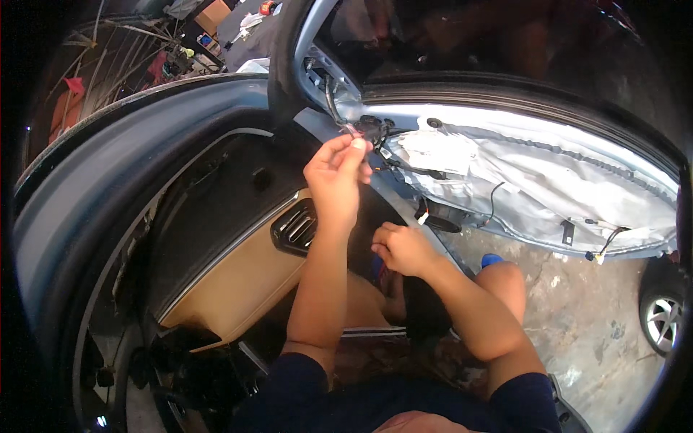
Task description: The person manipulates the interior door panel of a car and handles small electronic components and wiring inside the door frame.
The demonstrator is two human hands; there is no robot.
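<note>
My left hand (338, 169) is raised beside the open door's upper hinge-side corner, its fingertips pinched on a thin, pinkish wire end (351, 130) below a dark cable (330, 96). A black mirror-mount fitting with wiring (375, 128) sits just right of those fingers. Lower down, my right hand (401, 247) hangs over the dark footwell with its fingers curled; whether it holds anything is hidden. The stripped door (548, 180) shows a pale liner, dangling connectors (423, 215) and a black speaker (442, 216).
The dashboard's tan trim (231, 296) and air vent (289, 234) lie left of my arms. A wheel (658, 321) stands on the concrete floor (570, 310) at right. Beyond the car, a cardboard box (212, 14) and assorted items sit at upper left. My bent legs are below me.
</note>
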